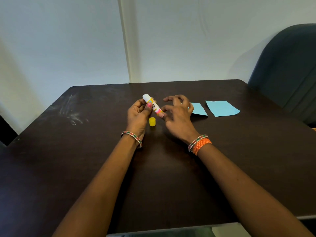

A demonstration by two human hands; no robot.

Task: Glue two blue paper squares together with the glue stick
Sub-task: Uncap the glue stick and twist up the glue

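Observation:
My left hand (pixel 138 115) holds an uncapped glue stick (pixel 152 104) above the table, white glue end tilted up and away. My right hand (pixel 177 113) pinches the stick's lower end with thumb and forefinger, its other fingers spread. The yellow cap (pixel 152 121) stands on the table just below the stick, between my hands. Two blue paper squares lie flat at the right: the nearer square (pixel 198 109) is partly hidden behind my right hand, and the farther square (pixel 222 108) lies fully in view beside it, a small gap between them.
The dark brown table (pixel 102 151) has white scuff marks at its left. A pale wall stands right behind its far edge. A dark upholstered chair (pixel 289 69) stands at the far right corner.

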